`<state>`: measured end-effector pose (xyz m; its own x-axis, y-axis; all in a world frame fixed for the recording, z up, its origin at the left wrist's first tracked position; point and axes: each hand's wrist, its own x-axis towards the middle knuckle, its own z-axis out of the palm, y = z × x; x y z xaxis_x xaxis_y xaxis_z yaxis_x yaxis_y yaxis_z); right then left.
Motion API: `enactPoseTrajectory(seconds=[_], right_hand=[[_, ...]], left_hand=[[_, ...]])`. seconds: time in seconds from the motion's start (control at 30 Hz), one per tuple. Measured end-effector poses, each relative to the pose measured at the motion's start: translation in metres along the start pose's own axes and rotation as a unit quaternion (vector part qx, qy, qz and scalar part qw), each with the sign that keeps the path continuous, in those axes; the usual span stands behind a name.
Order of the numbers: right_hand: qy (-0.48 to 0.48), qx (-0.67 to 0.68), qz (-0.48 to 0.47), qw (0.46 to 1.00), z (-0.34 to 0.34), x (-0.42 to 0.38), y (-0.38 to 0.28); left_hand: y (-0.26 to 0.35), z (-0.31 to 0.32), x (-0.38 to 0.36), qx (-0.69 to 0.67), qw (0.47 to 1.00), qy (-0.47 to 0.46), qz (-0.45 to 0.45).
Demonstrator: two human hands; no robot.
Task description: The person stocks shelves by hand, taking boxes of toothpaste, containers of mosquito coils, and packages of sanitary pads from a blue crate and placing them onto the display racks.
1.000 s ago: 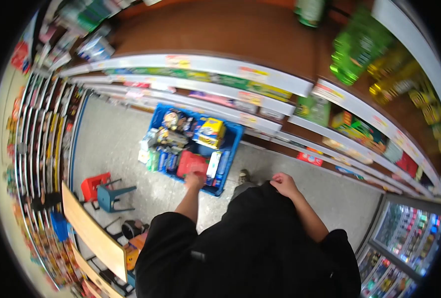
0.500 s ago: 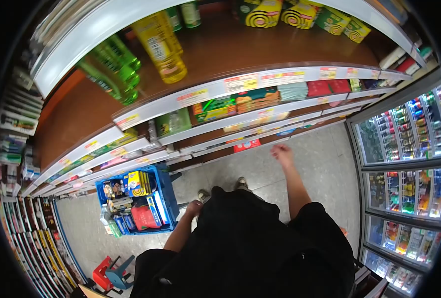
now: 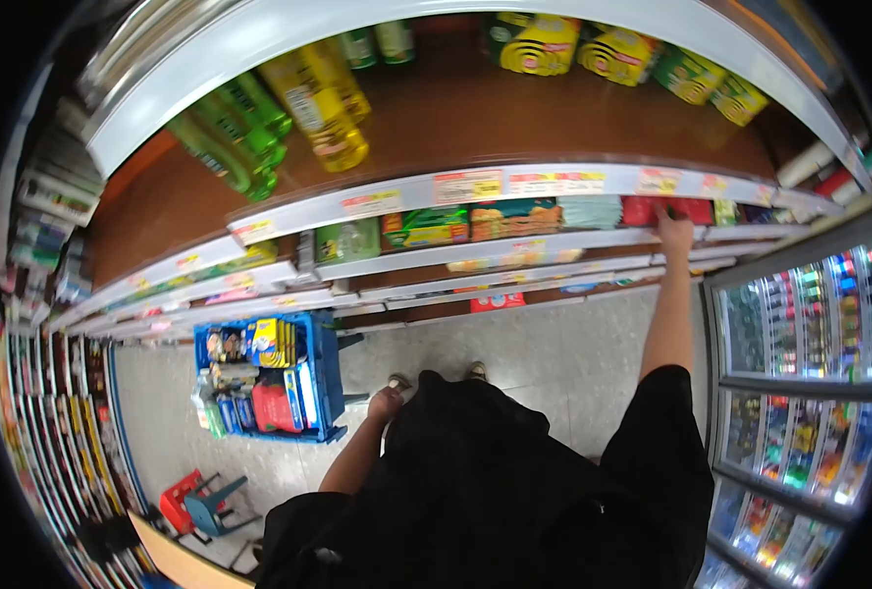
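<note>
My right hand point(image 3: 675, 228) is stretched out to the second shelf, its fingers slightly apart at the front of the red packs point(image 3: 640, 210). It seems to touch them, though the fingertips are partly hidden. Pale blue-grey packs point(image 3: 591, 211) sit just left of those, followed by orange-brown packs point(image 3: 514, 216) and green-and-yellow packs point(image 3: 426, 227). Down at my waist, my left hand point(image 3: 387, 403) hangs loosely curled beside the black shirt, with nothing visible in it.
A blue crate point(image 3: 328, 368) full of mixed packages stands at left. Green bottles point(image 3: 235, 147), yellow bottles point(image 3: 323, 113) and mosquito-coil boxes point(image 3: 534, 44) lie on the upper shelf. Glass-door drink coolers point(image 3: 804, 324) line the right. Red point(image 3: 181, 501) and dark teal point(image 3: 210, 506) stools stand lower left.
My right hand has risen from above the floor, forward and to the right, to the red packs on the shelf. My left hand stays at my waist. The view has tilted slightly.
</note>
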<state>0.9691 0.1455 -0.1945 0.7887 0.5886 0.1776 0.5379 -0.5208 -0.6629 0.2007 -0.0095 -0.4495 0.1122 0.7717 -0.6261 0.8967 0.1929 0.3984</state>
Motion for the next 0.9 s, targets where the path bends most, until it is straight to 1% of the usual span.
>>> enactPoseTrajectory(seconds=[0.03,0.07,0.1,0.13,0.17,0.2,0.23,0.27,0.3,0.33,0.37,0.4,0.43,0.47,0.5,0.53,0.57,0.63,0.7,0.73,0.77,0.83,0.87,0.9], right_hand=[[-0.011,-0.054,-0.008,0.998,-0.006,0.002,-0.008],[0.006,-0.081,-0.029,0.996,0.001,0.014,0.009],[-0.007,-0.078,-0.039,0.996,0.001,0.019,0.013],[-0.037,-0.056,0.028,0.997,-0.001,0.022,0.013],[-0.018,-0.034,0.031,0.999,0.012,0.042,0.042],[-0.072,-0.013,0.027,0.997,0.004,0.044,0.036],[-0.081,0.049,0.062,0.994,0.003,0.041,0.031],[-0.07,0.123,0.023,0.99,0.008,0.044,0.037],[-0.074,0.088,0.048,0.992,0.01,0.055,0.044],[-0.085,0.044,0.043,0.994,0.011,0.067,0.053],[-0.041,0.028,0.044,0.998,0.024,0.095,0.087],[-0.044,0.023,0.083,0.995,0.018,0.094,0.077],[-0.037,-0.046,0.08,0.995,0.012,0.098,0.067],[0.006,-0.096,-0.066,0.993,0.015,0.113,0.081],[0.097,-0.14,-0.129,0.977,0.017,0.119,0.083],[0.171,-0.035,-0.203,0.964,0.014,0.116,0.072],[0.169,-0.01,-0.178,0.969,-0.002,0.084,0.033],[0.245,-0.078,-0.133,0.957,-0.022,0.046,-0.016],[0.283,0.01,-0.21,0.936,-0.038,0.023,-0.03],[0.292,-0.027,-0.158,0.943,-0.047,0.0,-0.042],[0.301,0.008,-0.118,0.946,-0.056,-0.026,-0.061],[0.284,0.041,-0.094,0.953,-0.078,-0.073,-0.08],[0.247,0.106,-0.092,0.959,-0.085,-0.087,-0.073],[0.248,0.131,-0.142,0.949,-0.092,-0.103,-0.069]], left_hand=[[-0.008,0.005,-0.007,-0.013,1.0,0.006,-0.006],[-0.014,0.01,-0.015,-0.028,0.999,0.013,-0.013],[-0.018,0.013,-0.024,-0.037,0.999,0.014,-0.027],[-0.02,0.014,-0.032,-0.045,0.998,0.012,-0.042],[-0.021,0.016,-0.042,-0.054,0.997,0.009,-0.058],[-0.023,0.021,-0.05,-0.085,0.993,0.052,-0.065],[-0.02,0.02,-0.057,-0.108,0.989,0.064,-0.08],[-0.015,0.016,-0.063,-0.129,0.984,0.075,-0.093],[-0.014,0.016,-0.066,-0.144,0.981,0.081,-0.105],[-0.013,0.015,-0.067,-0.157,0.977,0.087,-0.116],[-0.01,0.012,-0.067,-0.155,0.977,0.078,-0.125],[-0.007,0.008,-0.067,-0.154,0.977,0.068,-0.132],[-0.005,0.007,-0.066,-0.146,0.978,0.067,-0.132],[-0.004,0.006,-0.065,-0.137,0.98,0.063,-0.131],[-0.004,0.005,-0.063,-0.126,0.982,0.058,-0.129],[-0.002,0.003,-0.062,-0.125,0.981,0.059,-0.133],[-0.001,0.001,-0.061,-0.121,0.982,0.057,-0.136],[-0.001,-0.007,-0.063,-0.114,0.984,0.05,-0.131],[-0.001,-0.013,-0.059,-0.109,0.986,0.04,-0.117],[-0.001,-0.017,-0.057,-0.11,0.987,0.034,-0.114],[-0.004,-0.018,-0.054,-0.111,0.987,0.028,-0.111],[-0.01,-0.021,-0.047,-0.108,0.989,0.019,-0.097],[-0.015,-0.023,-0.044,-0.101,0.991,0.016,-0.086],[-0.022,-0.025,-0.042,-0.094,0.992,0.013,-0.077]])
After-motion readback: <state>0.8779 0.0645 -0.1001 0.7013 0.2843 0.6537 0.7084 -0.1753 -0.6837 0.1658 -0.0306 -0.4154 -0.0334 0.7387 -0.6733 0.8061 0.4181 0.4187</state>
